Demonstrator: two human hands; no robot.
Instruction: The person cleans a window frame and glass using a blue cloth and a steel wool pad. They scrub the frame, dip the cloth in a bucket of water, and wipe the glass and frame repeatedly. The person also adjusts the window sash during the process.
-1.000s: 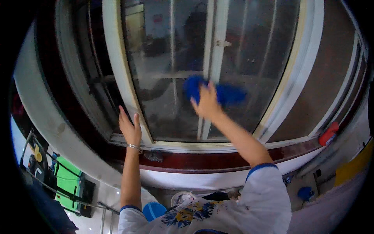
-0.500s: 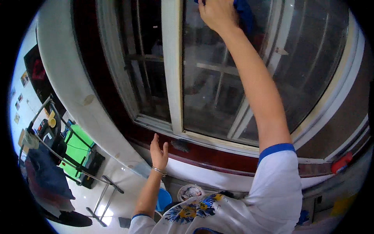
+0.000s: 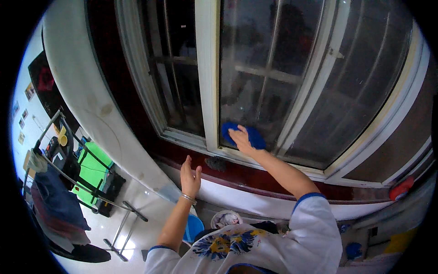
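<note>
I judge wiping partway: my right hand holds the blue cloth at the pane's lower-left corner; left hand empty, thumb apart.

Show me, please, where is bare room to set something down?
The dark red sill looks bare between the dark grey clump and the right forearm; so does the pale floor between the metal rack's foot and the curved white wall. It is crowded below the sill, with the blue container and the white container, and at left, around the hanging clothes.
</note>
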